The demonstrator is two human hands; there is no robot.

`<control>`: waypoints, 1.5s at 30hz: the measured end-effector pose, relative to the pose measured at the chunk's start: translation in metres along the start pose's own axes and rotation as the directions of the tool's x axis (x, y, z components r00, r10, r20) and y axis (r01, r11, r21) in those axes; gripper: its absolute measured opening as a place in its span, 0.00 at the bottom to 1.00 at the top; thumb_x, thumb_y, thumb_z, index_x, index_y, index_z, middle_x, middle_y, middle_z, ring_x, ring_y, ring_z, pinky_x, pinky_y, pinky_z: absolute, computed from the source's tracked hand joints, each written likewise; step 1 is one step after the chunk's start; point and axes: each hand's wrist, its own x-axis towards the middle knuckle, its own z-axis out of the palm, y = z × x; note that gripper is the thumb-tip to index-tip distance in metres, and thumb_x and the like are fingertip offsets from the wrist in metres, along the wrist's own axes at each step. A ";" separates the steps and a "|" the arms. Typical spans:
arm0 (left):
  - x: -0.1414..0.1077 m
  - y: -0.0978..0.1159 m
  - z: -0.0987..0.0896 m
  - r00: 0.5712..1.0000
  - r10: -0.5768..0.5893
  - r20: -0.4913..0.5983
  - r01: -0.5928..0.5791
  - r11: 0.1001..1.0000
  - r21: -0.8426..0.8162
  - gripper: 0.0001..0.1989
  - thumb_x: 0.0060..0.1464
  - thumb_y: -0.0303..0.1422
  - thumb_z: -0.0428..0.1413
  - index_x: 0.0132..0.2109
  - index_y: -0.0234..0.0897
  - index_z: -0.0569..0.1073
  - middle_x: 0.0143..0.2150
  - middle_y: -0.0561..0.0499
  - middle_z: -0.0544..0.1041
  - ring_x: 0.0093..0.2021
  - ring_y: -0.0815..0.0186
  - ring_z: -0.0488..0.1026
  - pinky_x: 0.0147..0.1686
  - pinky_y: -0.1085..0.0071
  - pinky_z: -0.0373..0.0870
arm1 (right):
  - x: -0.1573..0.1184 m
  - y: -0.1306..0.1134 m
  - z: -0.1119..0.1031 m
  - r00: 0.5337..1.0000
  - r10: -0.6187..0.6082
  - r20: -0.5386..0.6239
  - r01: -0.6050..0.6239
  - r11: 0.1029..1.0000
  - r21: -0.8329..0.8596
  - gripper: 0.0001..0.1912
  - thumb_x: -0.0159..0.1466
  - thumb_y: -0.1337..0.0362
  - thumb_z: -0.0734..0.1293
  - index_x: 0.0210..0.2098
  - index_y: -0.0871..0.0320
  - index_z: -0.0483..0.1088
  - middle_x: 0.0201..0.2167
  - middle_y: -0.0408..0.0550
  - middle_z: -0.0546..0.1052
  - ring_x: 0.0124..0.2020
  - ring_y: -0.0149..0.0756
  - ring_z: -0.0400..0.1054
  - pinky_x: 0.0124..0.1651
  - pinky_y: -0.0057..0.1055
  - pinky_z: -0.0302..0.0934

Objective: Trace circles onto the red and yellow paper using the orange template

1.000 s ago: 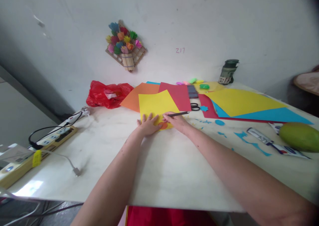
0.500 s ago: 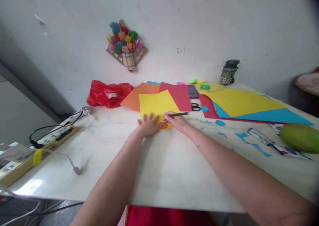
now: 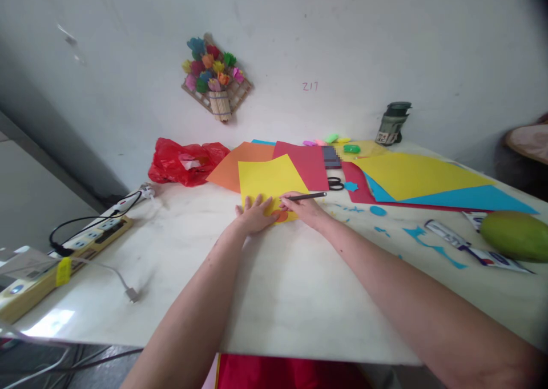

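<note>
Marble-look bench [image 3: 299, 297] runs back to a white wall [image 3: 274, 46]. Nearest, R side: blue paper scrap [image 3: 415, 233], white tubes [image 3: 447, 235], green fruit [image 3: 516, 236]; L side, power strip [image 3: 81, 245] w/ cables. Mid-bench, L hand [image 3: 256, 215] has fingers spread open, flat on yellow sheet [image 3: 272, 176], thumb at edge of orange disc [image 3: 281, 216] lying on sheet's near end. R hand [image 3: 303, 206] at sheet's near R corner, fingers closed round black pen [image 3: 310, 196]; can't tell if tip touches paper. Blue disc [image 3: 378, 211] lies R of that hand. Further: black scissors [image 3: 336, 184] beside blue cutout [image 3: 351, 187]; orange sheet [image 3: 229, 166] & red sheet [image 3: 302, 163] behind yellow one, red plastic bag [image 3: 171, 163] to L. Far back: dark-green bottle [image 3: 390, 126]; on wall, paper flowers [image 3: 214, 69].
</note>
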 end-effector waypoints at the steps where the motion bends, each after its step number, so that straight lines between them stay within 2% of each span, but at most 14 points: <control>1: 0.000 0.000 0.000 1.000 -0.001 0.001 0.001 1.000 0.000 0.37 0.42 0.60 0.34 0.59 0.53 0.40 0.61 0.56 0.35 0.58 0.50 0.28 0.49 0.43 0.33 | 0.000 -0.001 0.000 1.000 0.001 -0.014 -0.001 1.000 0.001 0.12 0.54 0.59 0.60 0.34 0.60 0.66 0.27 0.46 0.72 0.28 0.28 0.67 0.35 0.29 0.61; 7: -0.001 0.002 -0.002 1.000 -0.013 -0.003 0.013 1.000 -0.012 0.38 0.42 0.59 0.37 0.59 0.53 0.41 0.61 0.57 0.36 0.58 0.51 0.28 0.49 0.44 0.33 | 0.001 -0.001 -0.002 0.990 -0.067 -0.124 0.060 0.996 -0.060 0.12 0.54 0.58 0.59 0.33 0.60 0.66 0.25 0.45 0.72 0.28 0.29 0.67 0.35 0.28 0.60; 11: -0.001 0.001 -0.002 1.000 -0.009 -0.008 0.009 1.000 -0.023 0.37 0.42 0.58 0.38 0.59 0.53 0.42 0.61 0.57 0.36 0.58 0.51 0.28 0.49 0.44 0.33 | 0.003 0.007 -0.003 0.992 -0.067 -0.106 0.047 0.982 -0.181 0.11 0.54 0.58 0.59 0.30 0.59 0.66 0.23 0.44 0.73 0.28 0.29 0.67 0.36 0.28 0.60; 15: -0.002 0.000 -0.002 1.000 -0.005 -0.004 0.005 1.000 -0.028 0.37 0.42 0.58 0.38 0.59 0.53 0.41 0.61 0.57 0.36 0.58 0.51 0.28 0.49 0.44 0.33 | 0.002 0.007 -0.003 0.994 -0.064 -0.087 0.030 0.939 -0.343 0.15 0.55 0.54 0.57 0.25 0.58 0.68 0.23 0.45 0.74 0.30 0.30 0.67 0.37 0.27 0.58; 20: -0.003 0.002 -0.002 1.000 -0.012 -0.005 0.012 1.000 -0.023 0.38 0.42 0.59 0.37 0.59 0.52 0.41 0.61 0.57 0.37 0.58 0.52 0.28 0.50 0.45 0.32 | 0.001 0.003 -0.004 0.993 -0.078 -0.083 0.036 0.905 -0.424 0.16 0.55 0.53 0.57 0.24 0.57 0.69 0.23 0.45 0.75 0.30 0.32 0.68 0.37 0.27 0.58; 28: 0.001 0.003 0.006 0.995 -0.046 -0.083 0.045 0.999 -0.013 0.34 0.46 0.57 0.32 0.59 0.50 0.42 0.61 0.58 0.38 0.59 0.52 0.30 0.50 0.45 0.33 | 0.001 0.007 -0.004 0.993 -0.075 -0.093 0.030 0.910 -0.413 0.15 0.55 0.53 0.57 0.26 0.56 0.69 0.22 0.46 0.75 0.30 0.33 0.68 0.36 0.28 0.58; 35: 0.002 0.002 0.006 0.996 -0.035 -0.087 0.034 0.999 -0.018 0.36 0.44 0.59 0.32 0.59 0.51 0.43 0.61 0.57 0.38 0.59 0.52 0.31 0.50 0.45 0.33 | 0.001 0.005 -0.005 0.994 -0.075 -0.076 0.038 0.915 -0.402 0.17 0.55 0.52 0.57 0.24 0.56 0.69 0.23 0.45 0.75 0.31 0.33 0.67 0.36 0.28 0.58; 41: 0.003 0.002 0.005 0.995 -0.050 -0.084 0.047 0.998 -0.032 0.37 0.43 0.59 0.34 0.59 0.51 0.43 0.61 0.57 0.39 0.59 0.52 0.31 0.49 0.44 0.33 | 0.003 0.008 -0.005 0.992 -0.061 -0.115 0.028 0.963 -0.270 0.17 0.54 0.52 0.57 0.28 0.59 0.68 0.23 0.45 0.74 0.27 0.30 0.66 0.33 0.26 0.59; 45: 0.000 0.005 0.002 0.996 -0.054 -0.074 0.051 0.998 -0.037 0.37 0.42 0.59 0.35 0.59 0.51 0.43 0.61 0.57 0.39 0.59 0.52 0.31 0.49 0.44 0.33 | 0.004 0.007 -0.006 0.991 -0.044 -0.124 0.010 0.964 -0.266 0.16 0.53 0.55 0.58 0.23 0.60 0.68 0.23 0.46 0.73 0.26 0.29 0.65 0.32 0.26 0.58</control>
